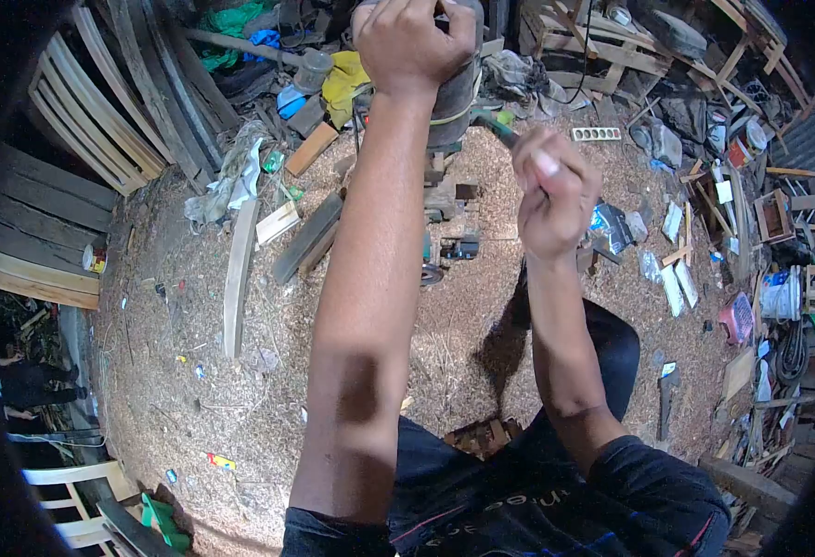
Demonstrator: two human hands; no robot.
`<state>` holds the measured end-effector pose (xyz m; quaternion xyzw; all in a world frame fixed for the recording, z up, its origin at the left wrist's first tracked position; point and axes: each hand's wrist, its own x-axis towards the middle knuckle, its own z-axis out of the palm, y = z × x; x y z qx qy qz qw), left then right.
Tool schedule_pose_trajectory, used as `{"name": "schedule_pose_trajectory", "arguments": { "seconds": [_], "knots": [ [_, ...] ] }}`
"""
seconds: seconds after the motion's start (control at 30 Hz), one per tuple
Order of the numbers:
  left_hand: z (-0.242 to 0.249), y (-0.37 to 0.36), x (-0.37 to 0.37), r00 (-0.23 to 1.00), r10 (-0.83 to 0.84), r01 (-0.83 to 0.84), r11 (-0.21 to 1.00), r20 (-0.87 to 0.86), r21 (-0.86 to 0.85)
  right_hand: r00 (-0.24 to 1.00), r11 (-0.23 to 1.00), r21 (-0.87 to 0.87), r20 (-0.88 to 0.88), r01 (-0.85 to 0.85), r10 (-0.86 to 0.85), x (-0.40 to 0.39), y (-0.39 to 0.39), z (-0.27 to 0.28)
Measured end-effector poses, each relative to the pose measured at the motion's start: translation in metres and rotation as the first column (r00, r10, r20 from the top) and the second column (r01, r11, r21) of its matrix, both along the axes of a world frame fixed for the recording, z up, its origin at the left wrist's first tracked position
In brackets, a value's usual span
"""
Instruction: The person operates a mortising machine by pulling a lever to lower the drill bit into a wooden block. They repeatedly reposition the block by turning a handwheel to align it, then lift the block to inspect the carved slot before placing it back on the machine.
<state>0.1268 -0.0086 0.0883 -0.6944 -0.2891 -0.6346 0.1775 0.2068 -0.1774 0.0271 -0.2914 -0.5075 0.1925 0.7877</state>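
**Hands on cylinder and tool, sawdust floor**

Left hand (414,42): clenched over the top of a dark grey cylinder (454,97), arm fully extended forward. Cylinder upright, banded with a pale strap, mounted above a cluttered wooden block assembly (445,190).

Right hand (553,195): closed in a fist around the handle of a slim tool (496,125). Green-tinted shaft projecting from the fist toward the lower side of the cylinder; tip contact with the cylinder cannot be confirmed. Tool type not discernible.

Position of cylinder: top centre of view, directly ahead, just beyond both hands.

Below the hands: knee in dark trousers (612,343), dark shirt at the bottom edge.

Surroundings, outward:
- Floor (240,390) covered with sawdust and shavings.
- Small dark machine part (459,246) on the floor beneath the block assembly.
- Curved pale plank (238,278) lying left of the left forearm; darker boards (307,239) just beside it.
- Yellow cloth (344,82) near the cylinder, to its left.
- Slatted wooden panels (92,111) stacked at far left.
- White perforated strip (596,134) right of the cylinder.
- Wooden frames (612,46) at upper right.
- Pink container (734,320) and white jug (781,295) at far right.
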Motion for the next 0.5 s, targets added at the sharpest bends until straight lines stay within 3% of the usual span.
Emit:
{"name": "schedule_pose_trajectory", "arguments": {
  "seconds": [0.13,0.33,0.5],
  "knots": [
    [-0.004,0.000,0.001,0.999,-0.025,0.024,0.999,0.024,0.036,0.988,0.994,0.082,0.128,0.074,-0.084,-0.003,-0.017,-0.034],
    [-0.008,-0.004,-0.003,0.999,-0.032,0.032,0.999,-0.008,0.018,0.989,0.983,0.137,0.062,0.124,-0.134,-0.018,-0.032,-0.065],
    [0.000,0.005,0.000,0.999,0.016,-0.018,0.998,0.034,0.058,0.980,0.980,0.137,0.118,0.144,-0.161,-0.011,-0.020,-0.056]
  ]
}}
